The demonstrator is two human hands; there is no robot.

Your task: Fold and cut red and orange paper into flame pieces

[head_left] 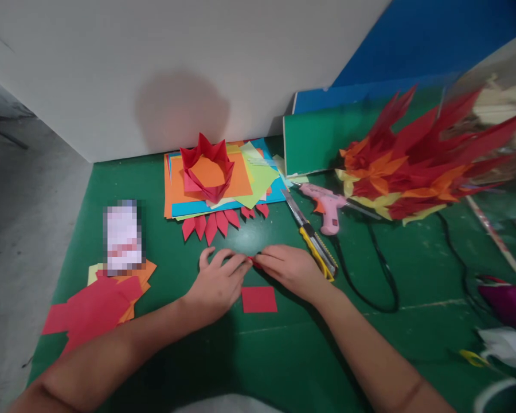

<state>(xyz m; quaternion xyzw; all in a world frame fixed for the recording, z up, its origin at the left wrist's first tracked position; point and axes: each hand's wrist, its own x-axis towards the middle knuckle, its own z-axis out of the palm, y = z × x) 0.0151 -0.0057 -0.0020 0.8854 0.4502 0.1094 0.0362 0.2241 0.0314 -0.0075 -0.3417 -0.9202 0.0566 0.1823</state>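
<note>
Between the fingertips of my left hand (221,281) and my right hand (290,269) is a small piece of red paper (254,261), mostly hidden by the fingers. Both hands are closed on it, low over the green table. Just below them lies a flat red paper rectangle (259,299). Red folded paper petals (210,226) sit in a row beyond my hands. Past those, a ring of folded red paper (207,169) with pointed tips stands on a stack of coloured sheets (241,172).
A yellow utility knife (312,235) and a pink glue gun (324,203) with a black cord lie right of my hands. A large red and orange paper flower (425,166) stands at the right. Red sheets (97,307) and a blurred-out rectangular item (123,238) are at the left.
</note>
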